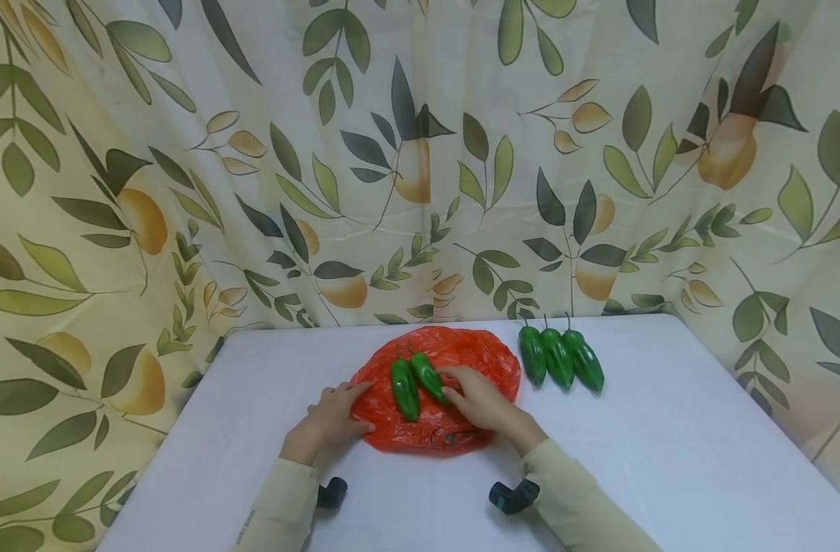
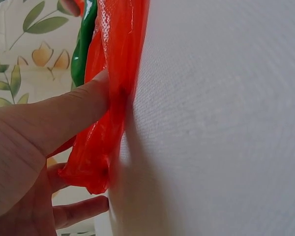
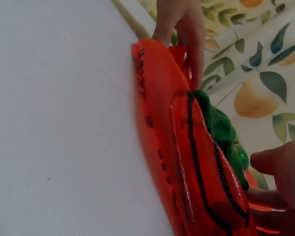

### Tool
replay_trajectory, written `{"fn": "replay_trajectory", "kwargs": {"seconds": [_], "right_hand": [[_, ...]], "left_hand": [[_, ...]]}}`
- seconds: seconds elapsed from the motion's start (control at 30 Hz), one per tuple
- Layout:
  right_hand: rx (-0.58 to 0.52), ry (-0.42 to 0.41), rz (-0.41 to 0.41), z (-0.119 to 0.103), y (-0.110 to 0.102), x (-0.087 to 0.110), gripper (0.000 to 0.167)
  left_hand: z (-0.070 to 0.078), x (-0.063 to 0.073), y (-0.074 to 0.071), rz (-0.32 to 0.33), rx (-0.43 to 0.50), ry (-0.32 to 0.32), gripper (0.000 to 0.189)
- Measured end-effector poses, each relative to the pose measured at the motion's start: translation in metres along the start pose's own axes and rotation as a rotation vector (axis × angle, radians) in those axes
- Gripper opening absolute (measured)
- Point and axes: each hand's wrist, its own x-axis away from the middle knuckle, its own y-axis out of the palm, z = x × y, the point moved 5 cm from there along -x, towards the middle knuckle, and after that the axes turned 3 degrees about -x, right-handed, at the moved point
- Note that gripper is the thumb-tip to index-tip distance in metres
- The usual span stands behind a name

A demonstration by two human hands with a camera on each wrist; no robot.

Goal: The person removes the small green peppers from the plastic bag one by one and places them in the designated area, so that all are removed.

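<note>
A crumpled red plastic bag [image 1: 475,353] lies flat on the white table. Two glossy green peppers [image 1: 405,391] rest side by side on it, stems pointing away. At the bag's left edge is my left hand [image 1: 333,422]; in the left wrist view its thumb [image 2: 83,103] presses the red plastic while the other fingers spread fairly straight. My right hand [image 1: 485,399] is beside the right-hand pepper [image 1: 429,377], fingertips and thumb at its right side, not wrapped round it. In the right wrist view, dark printed lines show on the bag [image 3: 187,162].
Three more green peppers [image 1: 558,358] lie in a row on the table [image 1: 668,429], right of the bag near the back edge. A leaf-and-fruit patterned curtain [image 1: 420,192] hangs behind and at the sides. Small black devices [image 1: 512,497] sit at both wrists.
</note>
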Motion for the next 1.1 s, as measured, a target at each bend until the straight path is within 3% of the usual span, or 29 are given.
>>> {"fn": "replay_trajectory", "kwargs": {"seconds": [0.53, 0.9, 1.1], "right_hand": [[0.023, -0.048, -0.044, -0.005, 0.013, -0.008, 0.065], [0.079, 0.007, -0.061, -0.004, 0.017, -0.006, 0.061], [0.020, 0.002, -0.060, -0.005, 0.012, 0.001, 0.057]], "left_hand": [[0.000, 0.000, 0.002, -0.002, -0.007, -0.003, 0.079], [-0.001, 0.001, 0.002, -0.006, 0.012, 0.000, 0.080], [-0.001, 0.001, 0.001, -0.010, 0.006, 0.005, 0.080]]}}
